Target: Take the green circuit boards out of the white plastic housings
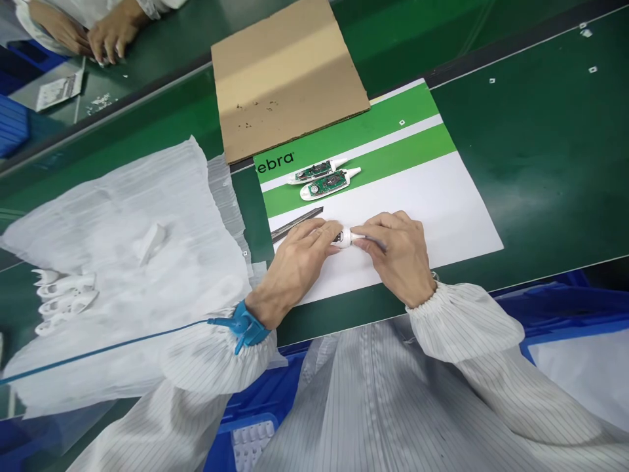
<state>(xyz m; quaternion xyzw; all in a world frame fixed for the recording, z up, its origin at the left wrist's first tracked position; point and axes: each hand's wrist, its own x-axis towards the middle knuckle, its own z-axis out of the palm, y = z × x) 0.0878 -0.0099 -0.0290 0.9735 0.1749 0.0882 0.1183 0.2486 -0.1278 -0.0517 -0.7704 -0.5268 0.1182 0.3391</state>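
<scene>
Between my two hands is a small white device point(345, 237) with a narrow tip pointing right. My left hand point(305, 252) grips its wider left end and partly covers it. The fingers of my right hand point(396, 249) pinch the narrow end. Both hands rest over a white and green sheet point(442, 203). Just beyond them lie two open white housings with green circuit boards, one nearer point(328, 186) and one farther point(314, 172). Dark metal tweezers point(297, 224) lie beside my left hand.
Cardboard point(289, 72) lies beyond the sheet. At left, white foam wrap point(122, 282) holds several white shells point(66, 295) and one separate white piece point(151, 242). A blue cord point(103, 353) runs from my left wrist. Another person's hands point(113, 29) are at the upper left.
</scene>
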